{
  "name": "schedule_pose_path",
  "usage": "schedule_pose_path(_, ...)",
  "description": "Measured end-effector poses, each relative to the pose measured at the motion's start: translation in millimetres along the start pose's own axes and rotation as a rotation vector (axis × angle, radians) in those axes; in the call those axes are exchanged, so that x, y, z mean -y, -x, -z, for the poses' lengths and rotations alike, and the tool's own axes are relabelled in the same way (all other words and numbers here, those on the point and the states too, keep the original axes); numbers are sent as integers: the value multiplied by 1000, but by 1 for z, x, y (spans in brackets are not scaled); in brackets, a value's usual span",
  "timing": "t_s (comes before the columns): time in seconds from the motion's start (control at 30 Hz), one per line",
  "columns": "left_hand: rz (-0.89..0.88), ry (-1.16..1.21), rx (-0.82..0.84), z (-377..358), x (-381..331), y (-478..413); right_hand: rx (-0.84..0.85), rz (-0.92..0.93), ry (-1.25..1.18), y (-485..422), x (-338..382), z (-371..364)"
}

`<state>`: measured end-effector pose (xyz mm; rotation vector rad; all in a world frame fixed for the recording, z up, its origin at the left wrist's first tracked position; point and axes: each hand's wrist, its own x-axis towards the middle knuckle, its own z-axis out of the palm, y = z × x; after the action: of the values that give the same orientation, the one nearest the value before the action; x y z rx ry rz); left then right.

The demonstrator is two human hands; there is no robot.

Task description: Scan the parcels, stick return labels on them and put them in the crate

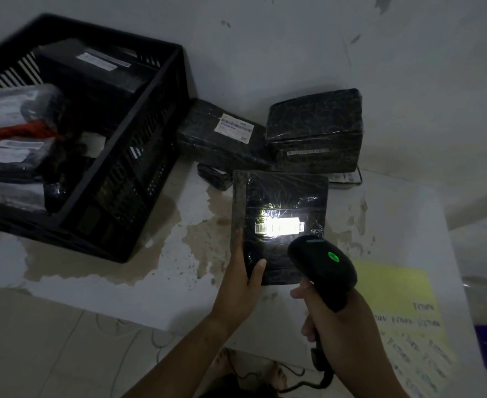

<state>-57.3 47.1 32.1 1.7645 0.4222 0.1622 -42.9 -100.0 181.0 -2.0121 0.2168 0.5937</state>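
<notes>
Above the middle of the worn white surface (107, 285), a flat parcel (282, 193) in shiny black wrap is held face up to the camera. Its barcode label (279, 226) glows white under a patch of light. The left hand (239, 285) grips the parcel at its near left corner, thumb across the front and the other fingers hidden behind it. Just to the right, the right hand (334, 323) has its fingers (299, 293) wrapped round the handle of a black scanner (322, 268). The scanner's head points at the label, a green light (333, 257) shines on top of it, and its cable (319, 369) hangs down.

Behind the held parcel, against the wall, lie three more black ones. They are a long package (207, 147) with a white label, a boxy package (314, 122) beside it, and a small package (215, 176) in front of the long one.

At the left stands a black slatted crate (138, 179) with several wrapped bundles (92, 79) inside. At the near right lies a yellow sheet (394, 288) with handwritten words, too blurred to read surely.
</notes>
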Motion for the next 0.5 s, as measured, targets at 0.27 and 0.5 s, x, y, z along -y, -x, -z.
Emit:
schedule_pose_path(0.27, 5, 4, -5, -2, 3, -1, 15, 10, 2, 2, 0, 0)
schedule_pose_path(0.5, -3, -12, 6, -2, 1, 0, 14, -2, 8, 2, -2, 2)
